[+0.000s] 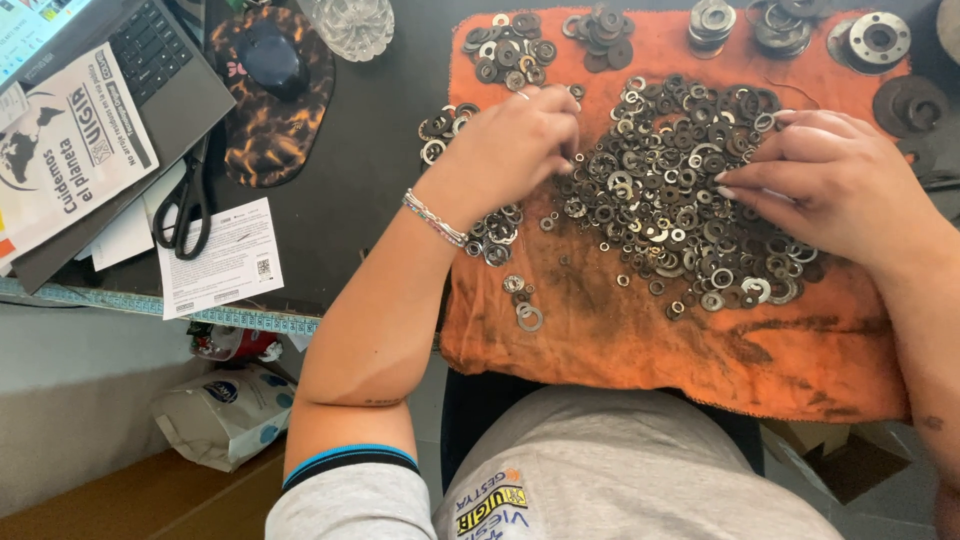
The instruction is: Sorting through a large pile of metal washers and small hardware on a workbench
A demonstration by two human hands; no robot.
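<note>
Hands (520,140) (830,175) on washer pile (670,190), fingertips buried (grip impossible to tell), right forearm cut off.

Your left hand (520,140): palm down, fingers curled and pinched together at the tips, wrist banded by a thin bracelet, forearm bare and bent at the elbow. Your right hand (835,180): palm down, fingers extended leftward and lightly bunched, forearm entering from the right edge.

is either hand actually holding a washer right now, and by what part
It cannot be told. Both the left hand and the right hand rest fingers-down on the pile of washers, fingertips hidden among them.
</note>
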